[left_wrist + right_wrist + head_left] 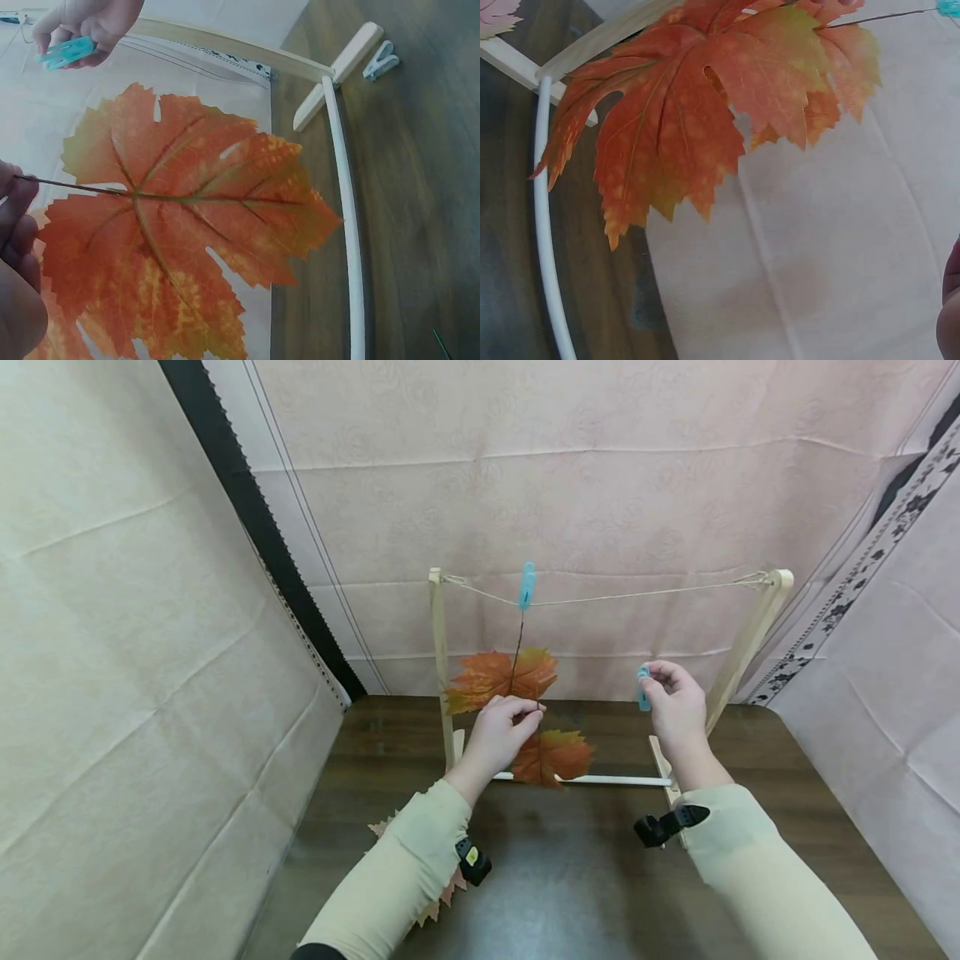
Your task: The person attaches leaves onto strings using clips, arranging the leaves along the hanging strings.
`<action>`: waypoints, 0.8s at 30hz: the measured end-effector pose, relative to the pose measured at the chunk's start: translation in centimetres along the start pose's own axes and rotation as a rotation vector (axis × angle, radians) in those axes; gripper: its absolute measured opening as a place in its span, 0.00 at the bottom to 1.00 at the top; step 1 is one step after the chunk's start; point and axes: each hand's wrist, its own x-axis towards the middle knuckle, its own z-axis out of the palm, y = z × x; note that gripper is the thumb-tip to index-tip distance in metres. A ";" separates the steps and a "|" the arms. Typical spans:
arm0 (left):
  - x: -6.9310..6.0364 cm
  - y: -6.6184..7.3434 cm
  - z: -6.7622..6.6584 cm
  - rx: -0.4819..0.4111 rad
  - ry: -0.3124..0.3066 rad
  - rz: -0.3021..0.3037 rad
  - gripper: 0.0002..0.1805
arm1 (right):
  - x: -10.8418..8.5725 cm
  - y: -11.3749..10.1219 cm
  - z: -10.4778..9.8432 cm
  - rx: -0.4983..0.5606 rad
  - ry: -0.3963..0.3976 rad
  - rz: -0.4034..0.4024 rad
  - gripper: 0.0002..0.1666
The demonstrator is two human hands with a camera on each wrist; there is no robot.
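Observation:
My left hand [501, 733] pinches the thin dark stem of an orange leaf [553, 758] that hangs below the fingers; the same leaf [187, 202] fills much of the left wrist view. Just behind and above, another orange leaf [487, 678] hangs by its stem from a blue clip [527, 586] on the string [622, 597]. Out to the right, my right hand [678, 710] holds a second blue clip [643, 688] between thumb and fingers, below the string and apart from it.
The string runs between two wooden posts [440, 652], joined low down by a white rod [618, 780]. A pale leaf [450, 892] lies partly under my left forearm. In the left wrist view, a pale clip [381, 61] rests on the table [427, 187] beside the right foot.

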 end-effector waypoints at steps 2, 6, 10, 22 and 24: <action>0.1 0.1 0.2 0.003 0.005 0.008 0.09 | 0.1 -0.5 -0.1 0.015 0.003 0.001 0.08; 0.5 0.6 0.4 0.027 0.025 0.037 0.09 | 0.4 -1.4 -0.1 0.048 0.021 -0.016 0.09; 1.0 1.1 0.8 0.023 0.061 0.047 0.09 | 0.8 -2.0 0.0 0.090 0.041 -0.058 0.10; 2.7 1.8 1.1 -0.054 0.084 -0.037 0.09 | 1.5 -4.1 0.1 0.234 0.042 -0.139 0.11; 2.9 2.0 1.1 -0.058 0.072 -0.035 0.09 | 1.7 -4.5 0.2 0.265 0.033 -0.154 0.11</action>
